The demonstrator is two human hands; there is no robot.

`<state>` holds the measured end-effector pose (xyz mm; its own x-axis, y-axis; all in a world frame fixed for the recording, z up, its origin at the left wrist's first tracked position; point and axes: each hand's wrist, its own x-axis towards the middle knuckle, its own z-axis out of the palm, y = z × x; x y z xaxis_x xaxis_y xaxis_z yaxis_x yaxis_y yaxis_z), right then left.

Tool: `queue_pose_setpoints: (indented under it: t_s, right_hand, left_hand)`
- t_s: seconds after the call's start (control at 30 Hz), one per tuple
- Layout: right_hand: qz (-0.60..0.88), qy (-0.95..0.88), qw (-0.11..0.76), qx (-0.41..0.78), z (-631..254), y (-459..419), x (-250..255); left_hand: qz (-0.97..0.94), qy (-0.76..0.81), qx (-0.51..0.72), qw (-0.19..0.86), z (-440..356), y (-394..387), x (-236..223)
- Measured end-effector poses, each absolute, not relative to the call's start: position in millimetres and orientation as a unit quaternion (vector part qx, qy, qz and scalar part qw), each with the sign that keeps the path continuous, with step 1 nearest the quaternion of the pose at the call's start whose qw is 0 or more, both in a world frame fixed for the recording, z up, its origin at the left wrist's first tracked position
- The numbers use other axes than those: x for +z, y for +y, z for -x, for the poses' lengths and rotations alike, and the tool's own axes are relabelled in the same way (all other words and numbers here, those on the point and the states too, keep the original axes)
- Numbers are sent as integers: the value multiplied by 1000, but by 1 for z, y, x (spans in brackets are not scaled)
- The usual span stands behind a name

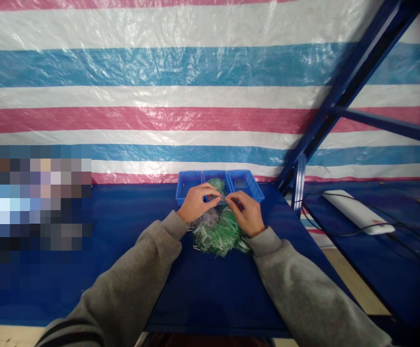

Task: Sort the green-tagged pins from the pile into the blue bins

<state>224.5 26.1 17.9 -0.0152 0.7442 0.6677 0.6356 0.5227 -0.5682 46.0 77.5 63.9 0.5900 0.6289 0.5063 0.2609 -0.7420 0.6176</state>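
My left hand and my right hand meet fingertip to fingertip above a pile of small green pieces. Both hands are closed in a pinch on one small, thin piece, pale or clear, too small to name. The pile lies on the blue table, with thin light sticks or pins poking out of it and a greyish clump on its left side. Just behind my hands stand blue bins: a left one, a middle one holding green pieces, and a right one.
A striped plastic sheet hangs behind the blue table. At the right, a blue metal frame slants upward. Beyond a gap lies a second surface with a white power strip and black cables. The far left is pixelated.
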Motion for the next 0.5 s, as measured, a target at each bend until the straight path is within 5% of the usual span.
queue_pose_setpoints:
  t_s: [0.5]
  right_hand:
    - [467,-714,517,70,-223,26,19]
  left_hand:
    - [-846,270,386,250,-45,78,65]
